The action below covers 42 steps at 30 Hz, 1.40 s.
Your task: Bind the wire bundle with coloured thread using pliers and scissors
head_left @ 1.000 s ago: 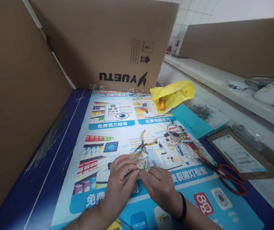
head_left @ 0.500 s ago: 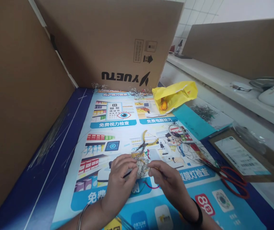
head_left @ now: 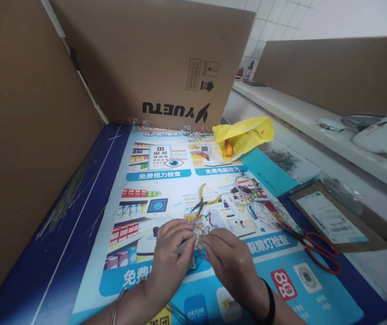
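Observation:
My left hand (head_left: 174, 253) is closed in a pinch at the left side of a tangled piece of thin wire work (head_left: 198, 239). Pinched at its right side is my right hand (head_left: 229, 257), fingertips close to those of the left. The wire work is silvery with yellowish parts, and much of it is hidden behind my fingers. Red and green wire bits (head_left: 209, 220) show just beyond it. Pliers with yellow handles (head_left: 202, 198) lie spread apart on the printed poster sheet, jaws toward my hands.
Scissors with red handles (head_left: 320, 253) lie at the right beside a brown parcel (head_left: 342, 221). A yellow bag (head_left: 244, 137) rests near the back, close to a turquoise card (head_left: 268, 174). Loose wires (head_left: 261, 207) spread over the poster (head_left: 139, 282). Cardboard walls (head_left: 139, 54) stand behind and left.
My right hand has moved left, closer to my left hand, and turned over the wire work. The whole view has shifted slightly.

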Motion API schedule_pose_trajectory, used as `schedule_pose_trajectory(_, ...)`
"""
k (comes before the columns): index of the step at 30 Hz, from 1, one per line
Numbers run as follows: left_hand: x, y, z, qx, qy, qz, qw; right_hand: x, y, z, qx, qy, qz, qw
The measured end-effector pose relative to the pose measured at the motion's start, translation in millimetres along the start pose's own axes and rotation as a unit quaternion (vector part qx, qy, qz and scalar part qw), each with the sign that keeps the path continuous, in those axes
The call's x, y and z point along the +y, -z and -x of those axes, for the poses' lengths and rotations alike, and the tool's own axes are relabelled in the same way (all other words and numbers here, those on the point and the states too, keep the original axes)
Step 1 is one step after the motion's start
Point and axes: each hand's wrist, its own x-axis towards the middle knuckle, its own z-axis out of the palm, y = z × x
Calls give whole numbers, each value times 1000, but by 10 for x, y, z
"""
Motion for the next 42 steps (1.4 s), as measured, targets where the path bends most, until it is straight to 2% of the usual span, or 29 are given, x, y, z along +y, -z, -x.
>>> schedule_pose_trajectory(5,2,-7,20,-9,2,2,1000,15,-149,36,41,9,43,998)
schedule_pose_trajectory(11,-13,-1,26,-51,1,-4,999,107,-246,86,99,9,16,995)
schedule_pose_trajectory(21,8,42,40,-112,-35,-54,992,107,-239,135,80,-53,10,995)
schedule_pose_trajectory(28,28,58,36,-144,-34,-67,987,123,-253,140,85,-50,31,995)
schedule_pose_trajectory(34,41,43,68,-145,-26,-78,986,76,-227,162,61,-63,69,994)
schedule_pose_trajectory(38,68,12,100,-146,-36,-88,985,56,-230,192,70,-75,97,990)
schedule_pose_trajectory(42,110,-8,134,-154,-46,-98,982,20,-242,226,46,-107,97,988)
